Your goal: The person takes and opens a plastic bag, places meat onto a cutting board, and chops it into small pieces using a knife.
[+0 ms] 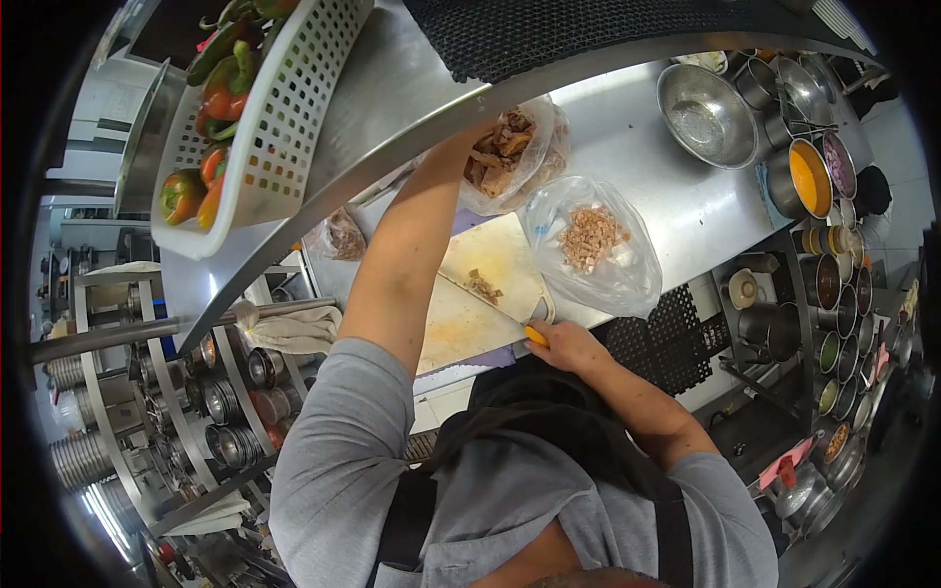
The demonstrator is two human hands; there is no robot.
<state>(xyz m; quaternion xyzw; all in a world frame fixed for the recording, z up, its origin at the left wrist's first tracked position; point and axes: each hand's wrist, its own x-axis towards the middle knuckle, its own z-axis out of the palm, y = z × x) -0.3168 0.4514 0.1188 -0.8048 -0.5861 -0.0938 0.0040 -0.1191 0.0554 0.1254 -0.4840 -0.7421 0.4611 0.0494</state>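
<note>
My right hand [569,347] is closed around the yellow handle of a knife [535,335]. The blade lies across a worn cutting board [490,240], beside a small heap of chopped brown pieces [483,285]. My left forearm [417,230] reaches forward to a clear plastic bag of brown meat pieces [502,157]. The left hand's fingers are hidden by the shelf edge and the bag. At the board's right, a second clear bag [627,269] lies spread open with diced pinkish meat [591,238] in it.
Overhead, a steel shelf [392,59] carries a white perforated basket [294,108] of red and green peppers [227,88]. A smaller meat bag [338,235] lies left of my forearm. A metal bowl [706,113] and an orange-filled pot [810,176] stand at the right.
</note>
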